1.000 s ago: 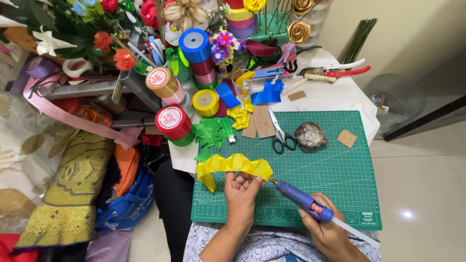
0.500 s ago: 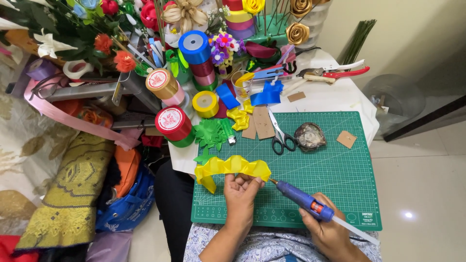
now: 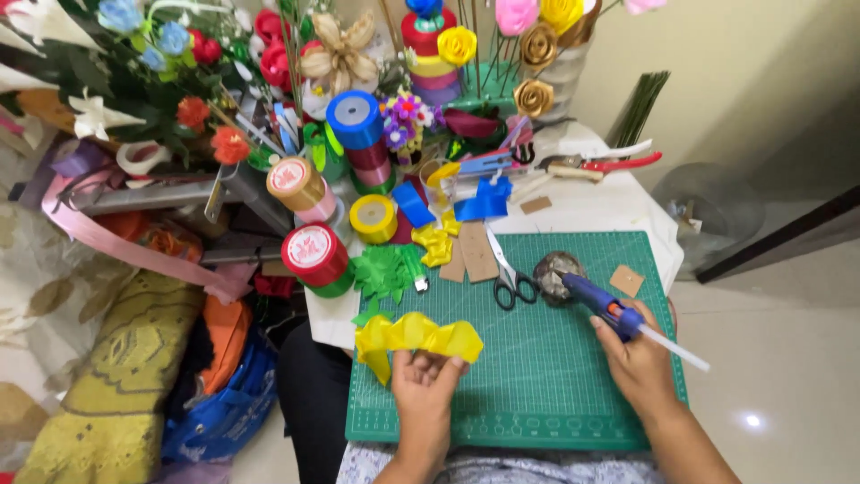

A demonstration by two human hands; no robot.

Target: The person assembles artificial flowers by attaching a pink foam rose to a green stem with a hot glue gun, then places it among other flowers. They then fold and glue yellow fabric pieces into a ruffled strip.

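My left hand (image 3: 423,383) pinches a folded, ruffled piece of yellow ribbon (image 3: 414,337) at the near left part of the green cutting mat (image 3: 555,385). My right hand (image 3: 638,358) grips a blue glue gun (image 3: 602,305) with a white glue stick sticking out behind. Its nozzle points up and left toward a dark round lump (image 3: 557,272) on the mat, well away from the ribbon.
Black-handled scissors (image 3: 507,273), brown card pieces (image 3: 473,253) and a small brown square (image 3: 626,280) lie on the mat. Ribbon spools in red (image 3: 313,254), yellow (image 3: 373,218), blue (image 3: 355,119), green ribbon scraps (image 3: 387,269), red pruners (image 3: 598,162) and ribbon flowers crowd the back.
My right hand has swung the glue gun away from the yellow ribbon, up and to the right toward the dark lump. My left hand still holds the ribbon.
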